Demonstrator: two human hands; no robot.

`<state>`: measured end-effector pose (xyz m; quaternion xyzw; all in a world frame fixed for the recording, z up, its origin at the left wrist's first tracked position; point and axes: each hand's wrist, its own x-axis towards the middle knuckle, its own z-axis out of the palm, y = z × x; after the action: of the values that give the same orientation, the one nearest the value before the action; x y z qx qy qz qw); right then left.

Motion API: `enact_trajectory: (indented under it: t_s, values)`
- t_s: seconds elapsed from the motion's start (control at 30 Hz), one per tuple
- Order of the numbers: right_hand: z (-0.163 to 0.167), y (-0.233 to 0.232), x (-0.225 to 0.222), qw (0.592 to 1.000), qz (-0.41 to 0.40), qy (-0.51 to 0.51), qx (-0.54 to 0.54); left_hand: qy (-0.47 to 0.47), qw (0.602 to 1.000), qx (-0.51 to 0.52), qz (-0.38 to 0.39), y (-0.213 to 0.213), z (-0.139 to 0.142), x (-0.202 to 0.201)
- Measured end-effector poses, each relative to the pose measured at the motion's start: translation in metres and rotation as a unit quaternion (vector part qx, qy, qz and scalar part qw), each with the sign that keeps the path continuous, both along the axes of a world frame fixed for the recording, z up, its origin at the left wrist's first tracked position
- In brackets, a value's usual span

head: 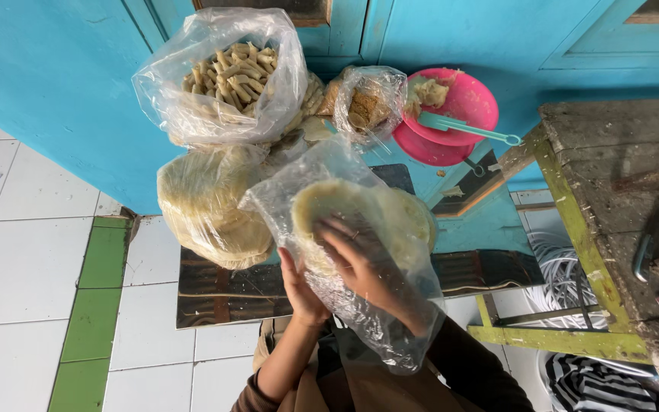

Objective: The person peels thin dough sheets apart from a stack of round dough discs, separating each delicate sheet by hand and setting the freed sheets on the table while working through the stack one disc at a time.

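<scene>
We are working inside the clear plastic bag (360,259), held up in front of us: our right hand (364,263) is pushed into it, fingers (337,236) spread flat over the stack of pale round crackers (322,210). Our left hand (303,294) cups the bag from below and outside, fingers curled around the plastic. Beyond the fingers on the desk (215,294) sit a second bag of rounds (207,202) and a bag of stick snacks (226,76). We judge the stack is being settled; next calls for a steady grip underneath.
</scene>
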<state>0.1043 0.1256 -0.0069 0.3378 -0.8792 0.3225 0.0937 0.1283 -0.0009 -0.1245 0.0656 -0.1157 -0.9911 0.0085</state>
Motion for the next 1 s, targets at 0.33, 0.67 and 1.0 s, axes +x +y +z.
enact_trajectory:
  t_s: [0.33, 0.67, 1.0]
  values:
    - [0.005, 0.004, 0.033, 0.979, 0.085, 0.113, 0.146, -0.024, 0.999, 0.015, -0.028, -0.002, -0.002, -0.001]
    - [0.064, 0.14, 0.094, 0.961, -0.109, -0.219, -0.132, -0.088, 0.994, -0.053, 0.034, -0.023, -0.012, -0.008]
    - [-0.046, 0.047, 0.004, 0.547, 0.234, -0.668, -0.447, -0.053, 0.998, 0.02, 0.037, -0.026, 0.025, 0.009]
